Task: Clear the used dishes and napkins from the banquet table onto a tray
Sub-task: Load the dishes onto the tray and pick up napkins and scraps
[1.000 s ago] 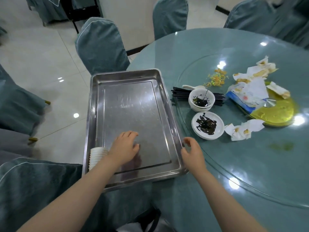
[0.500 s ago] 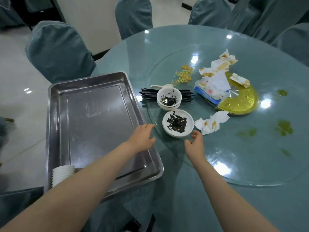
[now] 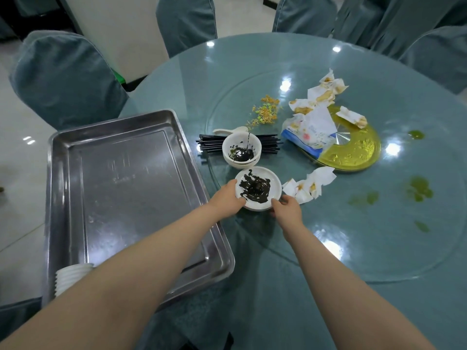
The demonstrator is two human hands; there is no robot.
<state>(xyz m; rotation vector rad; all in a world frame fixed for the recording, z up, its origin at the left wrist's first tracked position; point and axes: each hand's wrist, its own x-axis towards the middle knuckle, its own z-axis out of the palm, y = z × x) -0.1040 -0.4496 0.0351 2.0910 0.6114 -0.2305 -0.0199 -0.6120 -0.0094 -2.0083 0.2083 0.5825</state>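
While both hands close on it from either side, the small white plate point(image 3: 257, 188) sits on the glass turntable point(image 3: 379, 223) of the round table point(image 3: 177, 79), just right of the steel tray point(image 3: 63, 198). The left hand point(image 3: 227, 197) curls round the plate's left rim, thumb over the edge; the right hand point(image 3: 286, 207) pinches the near right rim with bent fingers. Dark, sticky sauce is smeared across the middle of the plate, leaving a clean white border.

Just behind it stands a white bowl point(image 3: 241, 151), seemingly nested in a second one, with a pool of the same dark sauce at the bottom and streaks up the inner wall. A bundle of black chopsticks point(image 3: 209, 145) lies crosswise behind the bowl, and a white spoon point(image 3: 230, 130) rests beyond them.

The tray's flat bed holds only a stack of white cups point(image 3: 69, 276) lying in its near left corner. A gold plate point(image 3: 353, 152) farther right carries a blue-and-white tissue packet point(image 3: 308, 133) and stained, crumpled napkins point(image 3: 321, 93). Another soiled napkin point(image 3: 309, 184) lies on the glass, touching the small plate's right side. Yellow-green food scraps point(image 3: 265, 111) are scattered behind the chopsticks, and green smears point(image 3: 418, 189) mark the glass to the right.
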